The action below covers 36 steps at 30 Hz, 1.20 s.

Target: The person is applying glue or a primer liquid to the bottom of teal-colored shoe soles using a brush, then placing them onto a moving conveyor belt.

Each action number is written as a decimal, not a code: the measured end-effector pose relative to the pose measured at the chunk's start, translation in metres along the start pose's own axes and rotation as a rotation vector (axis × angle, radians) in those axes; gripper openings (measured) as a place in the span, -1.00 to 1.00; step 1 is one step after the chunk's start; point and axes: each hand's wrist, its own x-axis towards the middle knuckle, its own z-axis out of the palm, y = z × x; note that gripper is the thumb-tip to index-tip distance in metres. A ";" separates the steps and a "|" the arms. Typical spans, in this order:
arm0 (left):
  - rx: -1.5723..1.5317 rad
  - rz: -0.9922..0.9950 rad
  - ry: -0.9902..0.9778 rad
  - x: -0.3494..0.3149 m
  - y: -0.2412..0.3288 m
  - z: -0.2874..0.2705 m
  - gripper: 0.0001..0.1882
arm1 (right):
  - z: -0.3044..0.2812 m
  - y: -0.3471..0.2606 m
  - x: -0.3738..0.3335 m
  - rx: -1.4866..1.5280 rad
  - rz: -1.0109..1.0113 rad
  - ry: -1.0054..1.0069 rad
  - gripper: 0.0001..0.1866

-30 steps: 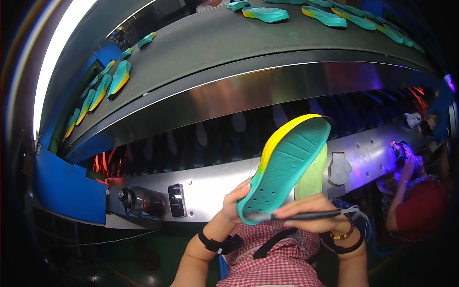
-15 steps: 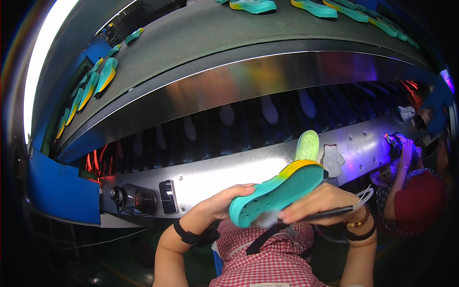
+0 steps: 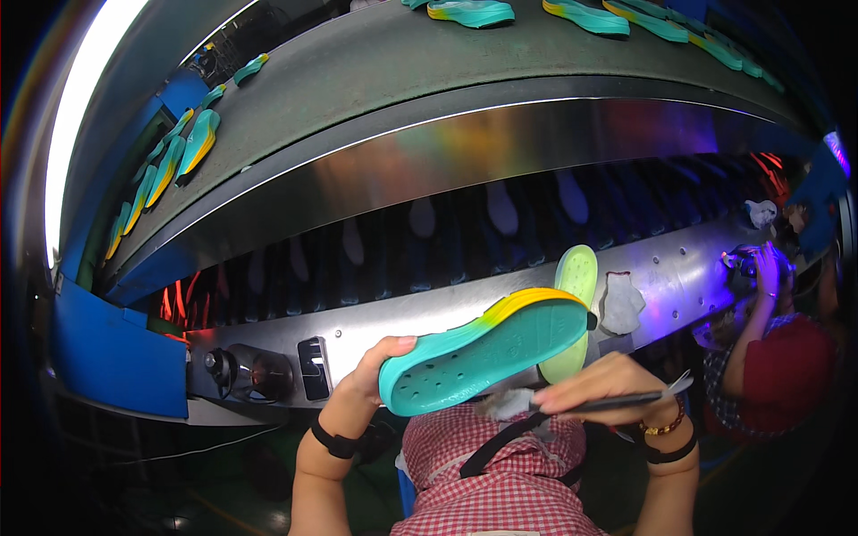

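My left hand [image 3: 368,368] grips a teal and yellow shoe sole [image 3: 478,357] at its holed end, thumb on the rim. The sole is tilted with its hollow side facing me, and a wet-looking sheen lies near the holes. My right hand [image 3: 617,386] is closed around the dark handle of a brush [image 3: 506,406]. Its pale bristles are just below the sole's lower edge, apart from the inside surface. Partly hidden behind the sole, a light green insole-shaped piece [image 3: 577,275] lies on the metal ledge.
A white cloth glove [image 3: 620,304], phone [image 3: 315,368] and dark jug [image 3: 252,373] lie along the metal ledge [image 3: 447,308]. Beyond it, pale sole shapes show in a dark lower channel. Above runs a conveyor belt [image 3: 402,80] carrying several teal soles. A co-worker [image 3: 785,371] sits at right.
The sole has moved left and a little lower with my left hand. The brush has come off the sole's inside, and more of the light green piece shows.
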 end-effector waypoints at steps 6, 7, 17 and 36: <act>0.140 0.252 -0.191 0.001 0.000 -0.022 -0.32 | 0.014 0.004 0.007 0.030 0.050 0.042 -0.75; -0.028 0.245 -0.216 0.002 0.002 -0.026 -0.33 | 0.016 0.001 0.007 -0.024 0.018 0.001 -0.75; -0.852 0.300 -0.499 0.073 -0.068 0.016 0.05 | 0.034 0.019 0.026 0.176 0.246 0.389 -0.74; -0.717 0.614 -0.121 0.062 -0.038 0.035 -0.02 | 0.040 -0.004 0.024 0.057 -0.050 0.159 -0.73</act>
